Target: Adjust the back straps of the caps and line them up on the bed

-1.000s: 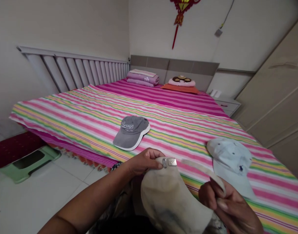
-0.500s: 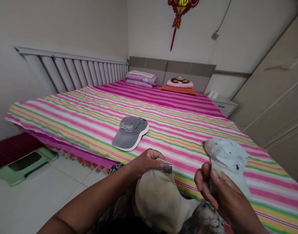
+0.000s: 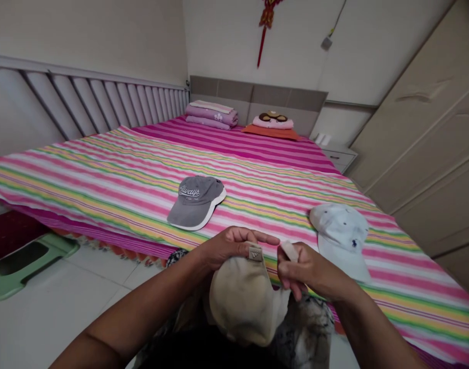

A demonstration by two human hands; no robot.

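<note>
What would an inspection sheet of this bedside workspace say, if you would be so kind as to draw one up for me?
Surface: a bed with a striped pink, yellow and green sheet.
Job's things: a worn beige cap with a metal strap buckle; a gray "Always" cap and a white cap lie on the sheet.
Clutter: folded pink blankets and an orange pillow at the bed's head.
Hands: left hand holds the beige cap beside the buckle; right hand pinches the strap end.
Cables: a thin cable runs down the wall to a small box.
Surroundings: a gray headboard, wardrobe, green stool.
</note>
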